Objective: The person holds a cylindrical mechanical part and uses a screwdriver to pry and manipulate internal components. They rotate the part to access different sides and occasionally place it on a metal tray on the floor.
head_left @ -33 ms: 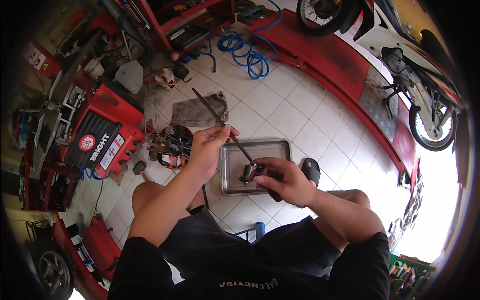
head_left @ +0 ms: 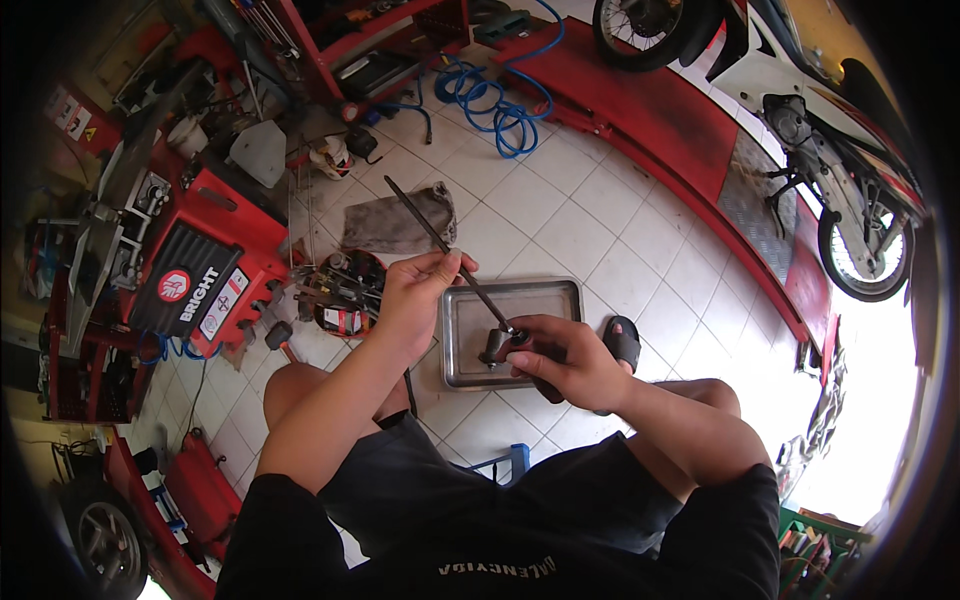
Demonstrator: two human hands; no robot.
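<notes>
While the person sits with both knees apart, here in the head view the left forearm angles up from the lower left, wrist bent, and the left hand (head_left: 420, 285) pinches a long dark rod (head_left: 438, 239) between thumb and curled fingers. Over on the other side, the right forearm cuts in from the lower right, and the right hand (head_left: 570, 362) clasps a small dark metal part (head_left: 497, 346), thumb along the near side, fingers over the far one. And look at the line of that rod: its free end points far up and left, past the left grip, over a grey cloth (head_left: 375, 226) on the floor, while its lower end meets the part right beside the right fingertips. The part pokes out leftward from the right grip, above a metal tray (head_left: 449, 335); whether it touches the tray, I can't tell.
</notes>
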